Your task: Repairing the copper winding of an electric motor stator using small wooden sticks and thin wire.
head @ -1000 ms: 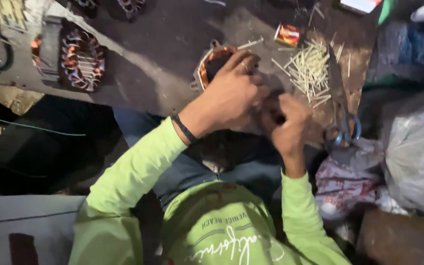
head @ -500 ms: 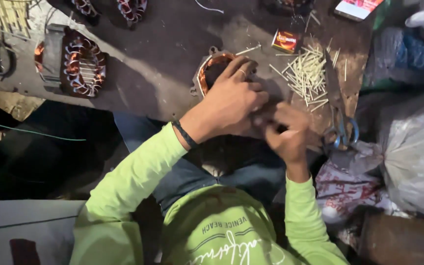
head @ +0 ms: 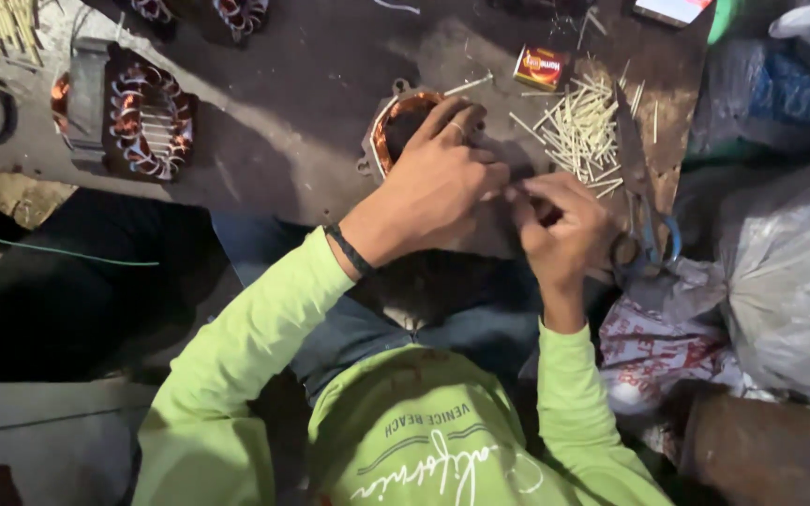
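Observation:
A motor stator [head: 388, 131] with copper windings lies on the dark worktop [head: 311, 75] in front of me. My left hand [head: 433, 183], with a dark band on its wrist, lies over the stator and grips its rim. My right hand [head: 560, 230] meets it at the stator's right side, fingertips pinched on what looks like a thin pale sliver. Most of that sliver is hidden by my fingers. A loose heap of thin pale sticks [head: 583, 126] lies just beyond my right hand.
Blue-handled scissors [head: 647, 225] lie right of my right hand. A small red and yellow box [head: 539, 67] sits behind the sticks. A second wound stator [head: 138, 117] stands at the far left. Plastic bags [head: 785, 281] crowd the right. A green wire [head: 49, 248] runs at the left.
Both hands stay together at the stator, with the right fingers shifting slightly. My view has tilted, so the worktop sits a little lower in the picture.

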